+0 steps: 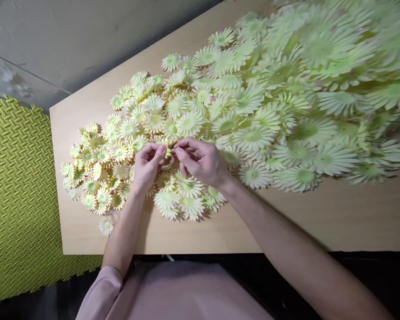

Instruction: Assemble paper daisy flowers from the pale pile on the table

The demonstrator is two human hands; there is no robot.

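Observation:
A big heap of pale yellow-green artificial daisy flower heads [220,111] covers most of a light wooden table [303,222]. My left hand [147,166] and my right hand [200,161] meet above the near edge of the heap. Both pinch one small flower piece [168,152] between thumbs and fingertips, fingers closed around it. More flower heads [183,200] lie directly under my wrists. What exactly the piece looks like is mostly hidden by my fingers.
The table's left edge [55,186] borders a green woven-pattern floor mat [16,195]. Grey concrete floor [70,40] lies beyond the table. The near table edge [193,253] is just above my pink clothing [173,289]. Flowers at the right are blurred.

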